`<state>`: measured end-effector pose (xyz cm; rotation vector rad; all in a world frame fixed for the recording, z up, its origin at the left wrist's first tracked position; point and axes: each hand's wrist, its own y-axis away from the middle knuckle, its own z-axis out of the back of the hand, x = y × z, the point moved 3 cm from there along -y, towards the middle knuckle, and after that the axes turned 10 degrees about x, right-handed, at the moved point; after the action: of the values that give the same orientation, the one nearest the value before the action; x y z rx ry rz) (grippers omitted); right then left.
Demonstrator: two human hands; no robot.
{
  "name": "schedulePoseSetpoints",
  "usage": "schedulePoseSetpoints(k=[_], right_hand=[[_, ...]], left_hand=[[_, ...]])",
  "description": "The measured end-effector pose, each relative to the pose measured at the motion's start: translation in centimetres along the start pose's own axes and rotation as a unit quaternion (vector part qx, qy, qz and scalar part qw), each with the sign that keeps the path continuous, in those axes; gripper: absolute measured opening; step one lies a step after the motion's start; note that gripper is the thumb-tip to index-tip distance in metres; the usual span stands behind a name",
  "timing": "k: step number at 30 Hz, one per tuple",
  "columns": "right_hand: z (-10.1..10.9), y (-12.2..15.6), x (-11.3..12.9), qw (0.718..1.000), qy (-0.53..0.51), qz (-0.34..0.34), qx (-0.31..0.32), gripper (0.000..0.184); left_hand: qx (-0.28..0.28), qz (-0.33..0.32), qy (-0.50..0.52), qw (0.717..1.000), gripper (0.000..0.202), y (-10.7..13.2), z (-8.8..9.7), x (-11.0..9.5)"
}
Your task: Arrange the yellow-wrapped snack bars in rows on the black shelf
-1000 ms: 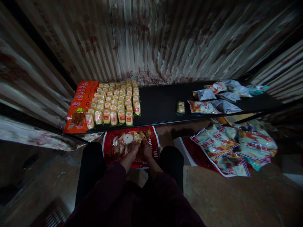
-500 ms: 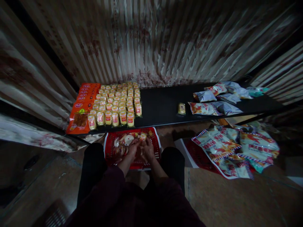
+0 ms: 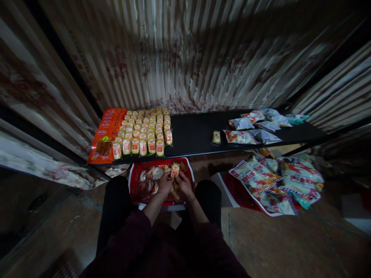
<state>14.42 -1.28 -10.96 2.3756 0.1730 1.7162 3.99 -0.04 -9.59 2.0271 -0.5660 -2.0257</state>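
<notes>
Between my fingertips, over the red basket (image 3: 189, 177), a small wrapped snack cake (image 3: 175, 170) stands upright with its yellow and orange label facing me. My left hand (image 3: 165, 185) is closed on its left lower side, and my right hand (image 3: 184, 186) pinches it from the right. Several more wrapped pieces (image 3: 157, 172) lie loose in the basket beneath and left of my hands. Rows of similar wrapped cakes (image 3: 143, 146) fill the left part of the black shelf (image 3: 193, 133) just beyond the basket.
Orange snack packets (image 3: 102, 141) overlap at the shelf's left end. One lone wrapped cake (image 3: 216, 137) sits right of the middle, beside several white and red bags (image 3: 240, 136). Larger bags (image 3: 261, 175) heap over a second basket (image 3: 240, 193) on the floor at right. A curtain (image 3: 185, 58) hangs behind.
Both hands have raised the wrapped cake slightly, and its label now shows more plainly. The whole view has shifted a little; the goods on the shelf keep their arrangement.
</notes>
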Motion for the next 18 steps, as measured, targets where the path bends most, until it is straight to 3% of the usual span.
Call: schedulePoseSetpoints(k=[4, 9, 18], right_hand=[[-0.2, 0.7, 0.6, 1.0, -0.014, -0.003, 0.016, 0.059], [-0.5, 1.5, 1.8, 0.999, -0.048, -0.007, -0.012, 0.057], [-2.9, 2.4, 7.2, 0.997, -0.066, 0.034, 0.012, 0.058]], left_hand=[[0.006, -0.007, -0.013, 1.0, 0.031, 0.9, 0.0, -1.2], [-0.01, -0.025, -0.075, 0.997, 0.034, 2.2, 0.0, -3.2], [-0.012, -0.153, -0.123, 0.981, 0.029, 3.7, -0.3, -7.9]])
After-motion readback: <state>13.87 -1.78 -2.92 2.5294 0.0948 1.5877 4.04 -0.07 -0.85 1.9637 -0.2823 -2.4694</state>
